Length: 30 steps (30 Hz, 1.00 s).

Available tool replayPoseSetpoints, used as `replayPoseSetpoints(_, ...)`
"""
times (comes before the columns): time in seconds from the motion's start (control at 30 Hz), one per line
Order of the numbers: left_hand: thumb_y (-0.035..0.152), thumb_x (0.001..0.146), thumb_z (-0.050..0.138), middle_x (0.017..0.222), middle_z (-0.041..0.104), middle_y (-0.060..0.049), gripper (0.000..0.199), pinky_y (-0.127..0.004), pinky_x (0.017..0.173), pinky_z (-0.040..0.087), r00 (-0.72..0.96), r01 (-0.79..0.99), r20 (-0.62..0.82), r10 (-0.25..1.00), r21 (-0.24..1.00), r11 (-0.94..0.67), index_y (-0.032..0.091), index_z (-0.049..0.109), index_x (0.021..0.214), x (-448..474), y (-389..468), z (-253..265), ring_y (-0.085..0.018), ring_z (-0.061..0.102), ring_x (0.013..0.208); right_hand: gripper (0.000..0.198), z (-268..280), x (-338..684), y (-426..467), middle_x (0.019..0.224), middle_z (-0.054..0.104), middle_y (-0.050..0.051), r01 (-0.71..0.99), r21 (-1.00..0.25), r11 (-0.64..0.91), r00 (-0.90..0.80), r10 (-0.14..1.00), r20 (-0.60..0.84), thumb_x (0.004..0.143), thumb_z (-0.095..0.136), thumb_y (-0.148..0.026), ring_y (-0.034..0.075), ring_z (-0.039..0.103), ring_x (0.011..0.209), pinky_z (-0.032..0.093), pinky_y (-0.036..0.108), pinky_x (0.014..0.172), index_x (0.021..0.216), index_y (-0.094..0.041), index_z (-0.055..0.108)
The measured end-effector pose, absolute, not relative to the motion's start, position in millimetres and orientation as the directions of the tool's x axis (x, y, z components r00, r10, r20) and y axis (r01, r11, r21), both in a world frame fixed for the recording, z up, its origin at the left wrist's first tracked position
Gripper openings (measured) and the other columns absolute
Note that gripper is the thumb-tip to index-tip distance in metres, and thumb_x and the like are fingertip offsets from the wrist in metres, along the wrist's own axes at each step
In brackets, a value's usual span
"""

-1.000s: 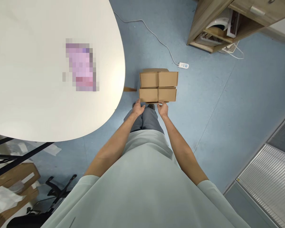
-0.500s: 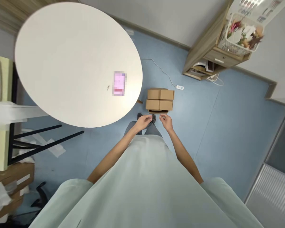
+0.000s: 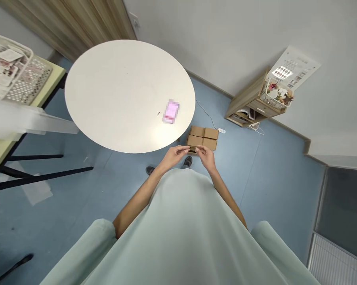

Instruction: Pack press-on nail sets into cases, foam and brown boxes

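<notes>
Writing: white poster [image 3: 294,67] at the wall above the wood-grain cabinet [image 3: 245,105], its print too small to read; white power strip [image 3: 222,130] on the floor [image 3: 276,190], markings likewise unreadable.

Cardboard boxes [image 3: 202,139], one group: on the blue floor, right of the white table [image 3: 121,99], just beyond the person's hands. Long axis of the group runs left to right, slightly askew, near side toward the wearer. Plain brown surfaces; four rectangular panels visible, two by two, parted by narrow seams; dark gap at the near edge.

Left hand [image 3: 172,156]: thumb and fingers drawn nearly together, tips toward the right. Right hand [image 3: 207,157]: fingers bent, tips nearly together, toward the left. Both overlap the near edge in view; whether either grips anything cannot be told.
</notes>
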<state>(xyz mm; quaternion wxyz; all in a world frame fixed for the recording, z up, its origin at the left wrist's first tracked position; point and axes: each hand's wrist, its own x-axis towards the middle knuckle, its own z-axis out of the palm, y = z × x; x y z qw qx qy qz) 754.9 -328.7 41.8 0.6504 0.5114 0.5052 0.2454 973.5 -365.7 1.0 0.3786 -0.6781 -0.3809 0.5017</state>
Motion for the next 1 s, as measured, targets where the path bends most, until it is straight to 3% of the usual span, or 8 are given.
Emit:
replayPoseSetpoints(0.27,0.057,0.094,0.079,0.127,0.085,-0.012,0.044,-0.048,0.119,0.059,0.186,0.018,-0.329,0.926,0.943,0.331,0.022,0.085,0.12,620,-366,64,-0.031,0.079,0.124,0.049,41,846,-373,0.12,0.086,0.014,0.174,-0.923,-0.343,0.146,0.936,-0.321,0.088,0.079,-0.061,0.031,0.083,0.114,0.066,0.047,0.107,0.116,-0.021,0.081)
replayPoseSetpoints(0.43,0.05,0.092,0.079,0.118,0.084,-0.011,0.043,-0.045,0.111,0.063,-0.01,-0.017,-0.294,0.956,0.956,0.294,0.021,0.084,0.123,529,-386,71,-0.029,0.079,0.115,0.051,52,757,-376,0.117,0.087,0.013,0.198,-0.923,-0.329,0.091,0.944,-0.317,0.087,0.08,-0.063,0.032,0.084,0.113,0.067,0.049,0.107,0.116,-0.021,0.081)
replayPoseSetpoints(0.7,0.038,0.096,0.069,0.116,0.082,-0.009,0.04,-0.042,0.112,0.061,-0.266,-0.136,-0.31,0.913,0.95,0.283,0.022,0.08,0.131,426,-412,86,-0.025,0.078,0.116,0.041,82,633,-357,0.121,0.086,0.011,0.267,-0.93,-0.254,-0.154,0.941,-0.302,0.091,0.08,-0.058,0.031,0.083,0.111,0.067,0.049,0.106,0.114,-0.025,0.083)
replayPoseSetpoints(1.0,0.04,0.095,0.065,0.113,0.082,-0.009,0.043,-0.042,0.111,0.062,-0.44,-0.112,-0.31,0.843,0.95,0.291,0.021,0.077,0.13,320,-389,78,-0.024,0.079,0.113,0.038,75,513,-298,0.118,0.087,0.01,0.238,-0.939,-0.25,-0.336,0.886,-0.321,0.092,0.08,-0.057,0.03,0.084,0.108,0.067,0.048,0.104,0.113,-0.026,0.083)
